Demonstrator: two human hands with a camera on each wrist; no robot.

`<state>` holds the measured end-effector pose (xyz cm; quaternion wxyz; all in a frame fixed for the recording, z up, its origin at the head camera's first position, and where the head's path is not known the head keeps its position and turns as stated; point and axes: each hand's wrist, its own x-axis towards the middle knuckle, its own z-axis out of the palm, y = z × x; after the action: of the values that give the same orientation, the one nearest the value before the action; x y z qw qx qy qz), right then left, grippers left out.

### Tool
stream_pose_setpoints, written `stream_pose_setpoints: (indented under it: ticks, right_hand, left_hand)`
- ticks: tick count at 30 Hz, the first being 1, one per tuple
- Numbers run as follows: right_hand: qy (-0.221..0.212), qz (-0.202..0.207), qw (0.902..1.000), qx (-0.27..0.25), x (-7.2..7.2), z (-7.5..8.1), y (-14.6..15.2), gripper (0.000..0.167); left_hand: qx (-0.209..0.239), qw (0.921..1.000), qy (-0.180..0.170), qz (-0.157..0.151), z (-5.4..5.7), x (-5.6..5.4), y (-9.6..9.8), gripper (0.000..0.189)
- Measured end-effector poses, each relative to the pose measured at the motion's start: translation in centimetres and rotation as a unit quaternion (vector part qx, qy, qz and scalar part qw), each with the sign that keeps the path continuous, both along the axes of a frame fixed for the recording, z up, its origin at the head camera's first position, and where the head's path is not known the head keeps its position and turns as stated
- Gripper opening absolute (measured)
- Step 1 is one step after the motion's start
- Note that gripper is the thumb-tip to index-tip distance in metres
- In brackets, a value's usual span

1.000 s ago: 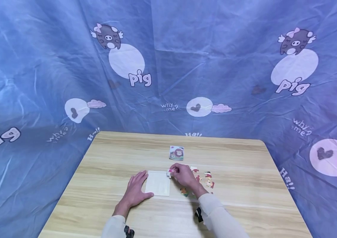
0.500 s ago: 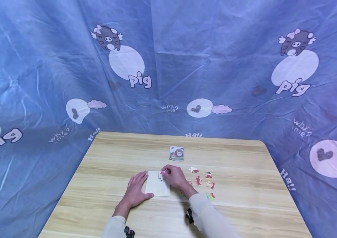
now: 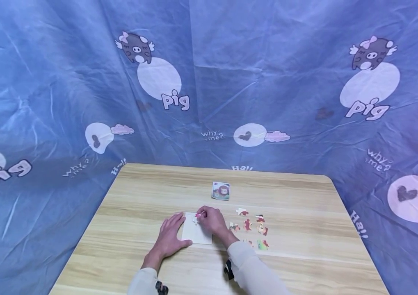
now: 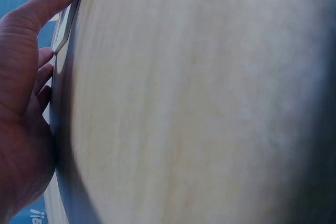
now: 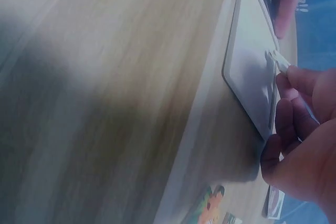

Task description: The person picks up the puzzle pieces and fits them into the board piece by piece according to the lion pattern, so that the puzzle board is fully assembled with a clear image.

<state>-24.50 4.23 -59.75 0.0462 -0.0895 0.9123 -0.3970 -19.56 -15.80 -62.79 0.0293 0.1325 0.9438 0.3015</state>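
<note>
A white square puzzle tray (image 3: 198, 237) with a raised rim lies on the table between the hands. My left hand (image 3: 170, 237) rests at its left side, fingers spread, with the thumb at the near corner and the fingertips at the far corner. My right hand (image 3: 212, 220) is over the tray's far part and pinches a small jigsaw piece (image 5: 281, 62) between thumb and fingertips. The piece is tilted, its lower edge close to the tray's far rim in the right wrist view. In the head view it shows white with a pink patch.
Several loose jigsaw pieces (image 3: 247, 224) lie spread on the wooden table (image 3: 297, 213) right of the tray. A picture card (image 3: 221, 191) with a lion stands out behind the tray. Blue printed cloth (image 3: 223, 90) hangs beyond the table's back and sides.
My right hand has carried the jigsaw piece leftward from the tray's right edge to its far middle part. More loose pieces show behind it. My left hand stays in place.
</note>
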Motion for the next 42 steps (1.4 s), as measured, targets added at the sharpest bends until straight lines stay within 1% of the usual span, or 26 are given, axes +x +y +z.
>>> stream_pose_setpoints:
  ticks: [8, 13, 17, 22, 26, 32, 36, 42]
  right_hand:
    - [0.003, -0.010, 0.9999, 0.005, 0.0, -0.2, -0.9, 0.014]
    - [-0.008, -0.026, 0.9996, 0.008, -0.1, -0.2, -1.4, 0.012]
    - [-0.002, -0.041, 0.9989, 0.024, 0.0, -0.2, -1.9, 0.011]
    - [0.010, -0.052, 0.9976, 0.044, 0.0, -0.3, -2.4, 0.010]
    - [0.019, -0.049, 0.9970, 0.056, -0.1, -0.5, -2.6, 0.010]
    - [0.044, -0.043, 0.9947, 0.082, 0.0, -0.6, -2.6, 0.009]
    - [0.054, -0.037, 0.9937, 0.090, 0.0, -0.6, -2.6, 0.012]
    - [0.053, -0.024, 0.9928, 0.105, 0.2, -0.6, -2.4, 0.020]
  left_hand:
    - [-0.003, 1.0000, 0.000, 0.001, 0.0, 0.1, 0.0, 0.091]
    - [-0.006, 1.0000, 0.008, 0.001, -0.3, 0.1, 0.0, 0.091]
    - [-0.008, 0.9999, 0.009, 0.000, -0.5, 0.1, 0.0, 0.091]
    - [-0.004, 0.9999, 0.016, -0.002, -0.4, 0.1, 0.0, 0.090]
    - [-0.003, 0.9999, 0.013, -0.002, -0.3, 0.0, 0.0, 0.090]
    - [-0.004, 0.9999, 0.010, -0.003, -0.2, 0.1, 0.1, 0.090]
    - [-0.001, 1.0000, 0.008, -0.003, 0.0, 0.1, 0.1, 0.090]
    - [-0.003, 1.0000, 0.004, -0.001, 0.0, 0.1, 0.1, 0.090]
